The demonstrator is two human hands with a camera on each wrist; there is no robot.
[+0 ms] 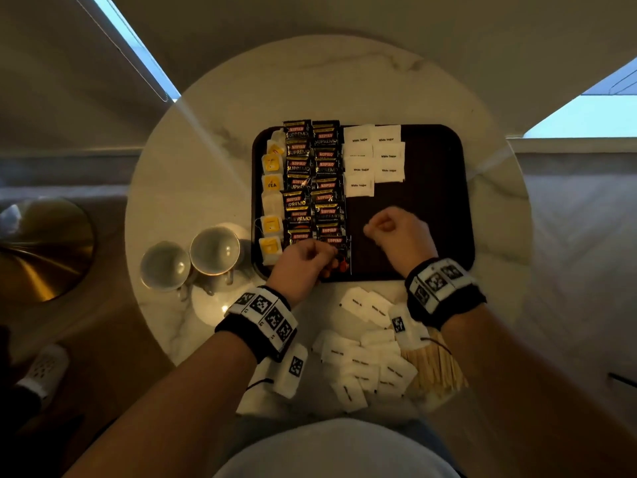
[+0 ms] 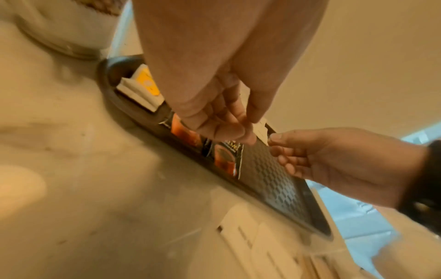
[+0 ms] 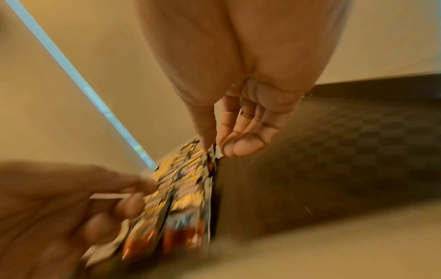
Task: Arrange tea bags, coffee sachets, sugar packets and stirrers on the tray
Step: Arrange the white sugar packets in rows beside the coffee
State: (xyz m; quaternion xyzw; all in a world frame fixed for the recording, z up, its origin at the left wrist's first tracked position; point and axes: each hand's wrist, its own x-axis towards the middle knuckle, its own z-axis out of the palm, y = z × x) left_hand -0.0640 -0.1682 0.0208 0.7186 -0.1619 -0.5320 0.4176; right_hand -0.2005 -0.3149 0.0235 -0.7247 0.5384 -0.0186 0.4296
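Observation:
A dark tray [image 1: 420, 215] lies on the round marble table [image 1: 193, 174]. Its left side holds a column of tea bags [image 1: 272, 184], two columns of coffee sachets [image 1: 312, 174] and a block of white sugar packets [image 1: 374, 157]. My left hand [image 1: 303, 260] hovers over the nearest coffee sachets, and in the right wrist view it pinches a thin white sugar packet [image 3: 107, 196]. My right hand [image 1: 396, 232] is curled over the bare middle of the tray with nothing seen in it [image 3: 224, 145]. Loose sugar packets [image 1: 365, 367] and wooden stirrers [image 1: 437, 367] lie on the table near me.
Two white cups [image 1: 213, 250] stand left of the tray's near corner. A gold lamp base [image 1: 41, 250] sits off the table to the left. The right half of the tray is bare.

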